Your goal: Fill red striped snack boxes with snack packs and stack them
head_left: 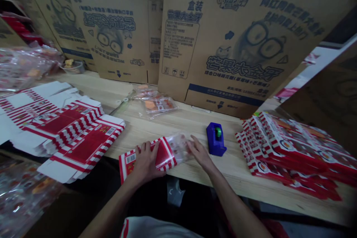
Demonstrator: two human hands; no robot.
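Note:
A red-and-white striped carton [164,152] lies at the table's front edge, with a barcode on its left part. Across it rests my left hand [146,161], gripping it with the thumb at the front side. From the carton's right end sticks a clear plastic packet [177,145], partly inside. My right hand [198,150] has its fingers closed on the packet's free end. Just right of that hand stands a blue tape dispenser [216,141] with a green core.
Flat striped cartons [86,137] are piled at the left. Filled cartons [292,152] are stacked at the right. Plastic packets [158,104] lie before large cardboard boxes [212,55] along the back. More packets [25,193] sit at lower left, and a small tub [73,67] stands behind.

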